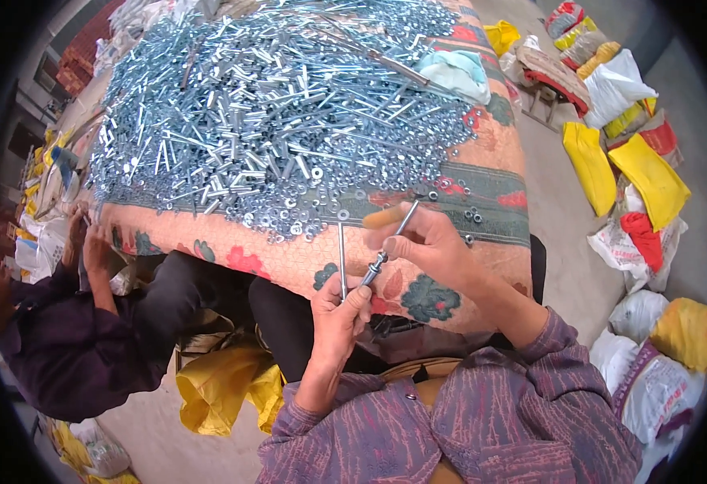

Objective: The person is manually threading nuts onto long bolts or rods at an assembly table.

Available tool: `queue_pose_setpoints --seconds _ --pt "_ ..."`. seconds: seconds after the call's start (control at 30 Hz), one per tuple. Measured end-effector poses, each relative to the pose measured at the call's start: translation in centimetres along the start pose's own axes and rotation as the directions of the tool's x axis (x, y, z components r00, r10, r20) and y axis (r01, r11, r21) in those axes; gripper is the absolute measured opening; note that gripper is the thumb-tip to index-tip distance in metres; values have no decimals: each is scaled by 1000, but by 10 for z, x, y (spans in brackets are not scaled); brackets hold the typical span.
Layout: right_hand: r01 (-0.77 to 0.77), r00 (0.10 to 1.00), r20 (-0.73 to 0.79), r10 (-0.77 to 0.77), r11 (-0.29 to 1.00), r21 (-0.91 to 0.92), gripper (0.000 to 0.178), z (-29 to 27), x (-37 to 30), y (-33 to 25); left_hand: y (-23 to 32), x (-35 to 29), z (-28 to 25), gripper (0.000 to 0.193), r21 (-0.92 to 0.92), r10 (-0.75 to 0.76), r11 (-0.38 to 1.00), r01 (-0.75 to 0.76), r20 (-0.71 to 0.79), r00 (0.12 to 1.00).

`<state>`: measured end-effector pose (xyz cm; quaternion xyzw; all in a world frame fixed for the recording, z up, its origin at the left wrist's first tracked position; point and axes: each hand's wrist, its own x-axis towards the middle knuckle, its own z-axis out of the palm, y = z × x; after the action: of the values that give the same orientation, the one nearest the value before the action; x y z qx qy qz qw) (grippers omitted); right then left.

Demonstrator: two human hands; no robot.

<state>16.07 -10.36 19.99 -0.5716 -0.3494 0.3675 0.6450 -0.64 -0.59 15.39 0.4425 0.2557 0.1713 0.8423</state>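
My left hand (339,315) is closed round the lower end of an expansion bolt (376,264), a long threaded rod with a nut and a sleeve on it, tilted up to the right. A second thin metal rod (342,256) stands up from the same hand, apart from the first. My right hand (434,246) has its thumb against the bolt above the nut. Its index finger, wearing a tan-yellow cover (382,217), reaches past the rod and is slightly blurred. Loose washers (343,214) lie on the flowered cloth (289,270) just beyond my hands.
A big heap of rods, sleeves, nuts and washers (273,121) covers the table. A pale blue cloth (455,74) lies at its right. Another person (79,331) works at left. Yellow bags (223,387) sit below; filled sacks (652,379) line the right.
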Motion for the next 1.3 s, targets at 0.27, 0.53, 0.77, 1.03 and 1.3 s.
queue_pose_setpoints --seconds 0.27,0.53,0.77,1.03,1.3 --pt "27 1000 -2 -28 994 -110 28 -9 -7 -1 -6 1 2 9 38 -36 999 36 -5 999" --pt "-64 994 73 76 986 -154 29 -18 -8 3 -11 4 5 10 -39 -36 999 38 36 999" --pt "-108 994 13 111 981 -159 28 -10 -12 1 -13 6 -5 12 -126 -44 991 53 71 996" --pt "-242 970 -41 240 969 -52 26 0 -23 12 -26 -7 13 8 366 260 894 -257 44 965" --pt "-177 961 188 201 974 -140 25 -21 -26 6 -12 -18 -28 10 426 49 890 -162 264 963"
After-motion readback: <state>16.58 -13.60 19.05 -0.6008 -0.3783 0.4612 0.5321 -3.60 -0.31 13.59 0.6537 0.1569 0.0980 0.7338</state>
